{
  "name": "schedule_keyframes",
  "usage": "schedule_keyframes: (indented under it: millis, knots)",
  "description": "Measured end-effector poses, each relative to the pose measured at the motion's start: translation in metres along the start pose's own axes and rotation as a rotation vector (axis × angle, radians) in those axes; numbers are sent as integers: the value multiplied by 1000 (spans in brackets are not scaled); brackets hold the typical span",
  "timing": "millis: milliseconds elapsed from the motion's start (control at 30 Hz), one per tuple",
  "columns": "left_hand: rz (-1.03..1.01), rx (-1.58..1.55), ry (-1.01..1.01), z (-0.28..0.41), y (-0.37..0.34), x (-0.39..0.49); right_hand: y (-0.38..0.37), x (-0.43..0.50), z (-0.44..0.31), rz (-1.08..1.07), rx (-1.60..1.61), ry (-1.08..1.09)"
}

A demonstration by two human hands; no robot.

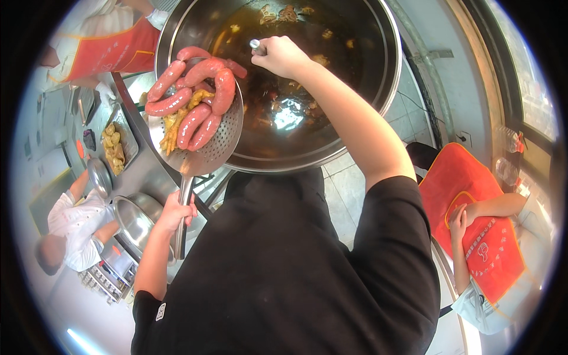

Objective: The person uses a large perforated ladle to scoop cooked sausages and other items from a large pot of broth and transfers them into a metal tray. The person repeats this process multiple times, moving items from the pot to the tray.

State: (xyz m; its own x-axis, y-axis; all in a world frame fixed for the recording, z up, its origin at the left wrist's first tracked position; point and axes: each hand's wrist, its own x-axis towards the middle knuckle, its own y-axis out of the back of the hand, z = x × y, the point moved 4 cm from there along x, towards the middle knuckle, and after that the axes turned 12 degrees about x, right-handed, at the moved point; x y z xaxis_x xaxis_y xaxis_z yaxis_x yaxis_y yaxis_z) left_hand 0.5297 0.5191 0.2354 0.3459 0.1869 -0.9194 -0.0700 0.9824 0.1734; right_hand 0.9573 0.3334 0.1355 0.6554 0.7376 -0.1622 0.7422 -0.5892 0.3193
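Note:
My left hand (176, 212) grips the metal handle (179, 243) of a large perforated skimmer (227, 138). Heaped on the skimmer are several glossy pink sausages (205, 72) and yellow-brown chicken feet (174, 128). It is held at the left rim of a wide steel pot (390, 88), partly over it. Dark brown broth (266, 95) with floating bits fills the pot's lower part. Above the broth, my right hand (282, 57) is closed around a metal utensil handle (254, 44); the utensil's working end cannot be made out.
At left, a steel counter (153, 177) bears a metal tray (132, 144) of brown food pieces and steel bowls (135, 222). People stand at upper left (111, 49), lower left (73, 222) and right (470, 186). A pipe (426, 53) runs along the right wall.

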Motion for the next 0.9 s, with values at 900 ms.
schedule_keyframes:
  millis: [900]
  knots:
    - [36, 1, -35, 13, -19, -3, 55, -34, -7, 238, 340, -14]
